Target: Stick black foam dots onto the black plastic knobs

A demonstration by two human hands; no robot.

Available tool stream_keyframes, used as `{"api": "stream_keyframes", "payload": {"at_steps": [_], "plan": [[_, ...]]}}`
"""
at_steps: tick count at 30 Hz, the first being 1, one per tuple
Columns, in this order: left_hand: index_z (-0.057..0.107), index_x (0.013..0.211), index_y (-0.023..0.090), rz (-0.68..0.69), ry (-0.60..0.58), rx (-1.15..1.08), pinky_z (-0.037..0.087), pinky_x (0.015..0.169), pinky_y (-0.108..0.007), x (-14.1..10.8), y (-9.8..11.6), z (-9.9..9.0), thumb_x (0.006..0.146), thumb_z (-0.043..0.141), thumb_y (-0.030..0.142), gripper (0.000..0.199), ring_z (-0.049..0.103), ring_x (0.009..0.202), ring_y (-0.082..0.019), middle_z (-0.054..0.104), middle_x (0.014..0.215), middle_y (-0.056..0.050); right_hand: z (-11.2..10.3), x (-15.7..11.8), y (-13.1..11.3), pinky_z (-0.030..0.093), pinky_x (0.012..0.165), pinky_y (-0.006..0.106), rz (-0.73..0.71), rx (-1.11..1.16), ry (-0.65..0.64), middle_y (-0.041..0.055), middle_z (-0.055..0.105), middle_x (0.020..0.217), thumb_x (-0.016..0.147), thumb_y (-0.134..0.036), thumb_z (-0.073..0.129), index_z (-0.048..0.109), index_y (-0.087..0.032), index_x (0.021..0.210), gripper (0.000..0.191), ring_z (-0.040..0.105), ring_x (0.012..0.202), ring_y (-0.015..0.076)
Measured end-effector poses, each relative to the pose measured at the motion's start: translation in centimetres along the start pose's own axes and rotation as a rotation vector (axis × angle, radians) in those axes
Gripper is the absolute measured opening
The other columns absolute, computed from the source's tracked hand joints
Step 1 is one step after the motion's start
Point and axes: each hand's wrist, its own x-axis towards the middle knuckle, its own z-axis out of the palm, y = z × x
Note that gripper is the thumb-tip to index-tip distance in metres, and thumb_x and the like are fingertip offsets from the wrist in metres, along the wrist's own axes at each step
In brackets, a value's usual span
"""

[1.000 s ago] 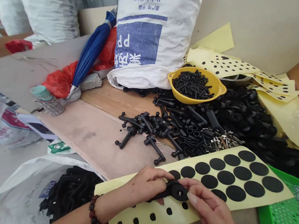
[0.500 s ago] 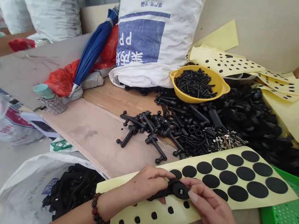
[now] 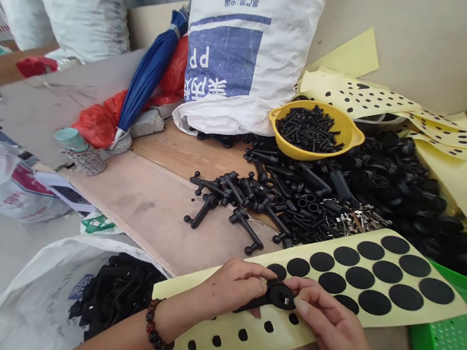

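both hands, left hand (image 3: 232,291) and right hand (image 3: 324,327), stay pinched together on a black part (image 3: 278,296) over the sticker sheet (image 3: 371,317) at six o'clock, barely shifted.

A single view is given, taken from a head-worn camera, aimed forward and down. The two hands are seen close at the bottom edge; the surface (image 3: 151,209) is seen stretching away, with a white sack (image 3: 246,46) at the far top. No second view is provided, so nothing is shared.
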Motion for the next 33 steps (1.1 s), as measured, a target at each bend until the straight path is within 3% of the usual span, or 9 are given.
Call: {"api": "stream_keyframes", "payload": {"at_steps": [5,11,15,22,27,33], "plan": [[0.067,0.110,0.014,0.001,0.007,0.003,0.036,0.048,-0.014,0.1,-0.3,0.0,0.080,0.048,0.024,0.037,0.057,0.055,-0.006,0.065,0.085,-0.004,0.0,0.0,0.1,0.044,0.076,0.028,-0.027,-0.019,0.007,0.0095,0.064,0.098,0.064,-0.051,0.075,0.059,-0.019,0.057,0.037,0.053,0.098,0.0272],[0.065,0.115,0.013,0.052,-0.023,-0.058,0.040,0.051,-0.017,1.5,-2.5,0.2,0.078,0.057,0.031,0.041,0.053,0.050,-0.007,0.054,0.059,0.002,0.0,0.2,0.0,0.047,0.074,0.029,-0.057,-0.046,0.002,0.0100,0.065,0.097,0.067,-0.049,0.074,0.059,-0.018,0.057,0.035,0.056,0.095,0.0272],[0.063,0.112,0.011,0.064,-0.019,-0.148,0.045,0.055,-0.020,2.1,-3.5,0.4,0.074,0.060,0.032,0.044,0.054,0.054,-0.008,0.056,0.064,0.002,-0.3,0.2,0.3,0.048,0.073,0.028,-0.082,-0.068,-0.010,0.0102,0.064,0.098,0.071,-0.047,0.072,0.061,-0.018,0.060,0.033,0.057,0.095,0.0267],[0.067,0.101,0.014,0.111,0.103,0.075,0.037,0.053,-0.018,1.3,-2.3,0.7,0.076,0.059,0.035,0.034,0.050,0.056,-0.008,0.054,0.061,0.003,-0.1,-0.1,0.4,0.048,0.075,0.027,-0.132,-0.082,-0.040,0.0085,0.063,0.098,0.078,-0.043,0.068,0.061,-0.018,0.065,0.029,0.058,0.092,0.0236],[0.068,0.097,0.015,0.139,0.060,0.145,0.039,0.054,-0.019,1.1,-1.9,0.8,0.078,0.057,0.040,0.033,0.053,0.057,-0.009,0.055,0.064,0.002,0.4,-0.5,0.0,0.050,0.075,0.027,-0.157,-0.092,-0.052,0.0085,0.064,0.094,0.076,-0.046,0.069,0.062,-0.019,0.063,0.031,0.059,0.092,0.0234],[0.071,0.087,0.014,0.217,0.093,0.274,0.032,0.053,-0.018,0.9,-1.4,0.7,0.079,0.057,0.041,0.032,0.044,0.058,-0.008,0.054,0.062,0.002,0.7,-0.8,-0.8,0.051,0.073,0.027,-0.179,-0.132,-0.028,0.0096,0.065,0.090,0.073,-0.052,0.069,0.063,-0.019,0.060,0.036,0.060,0.088,0.0243]]}}
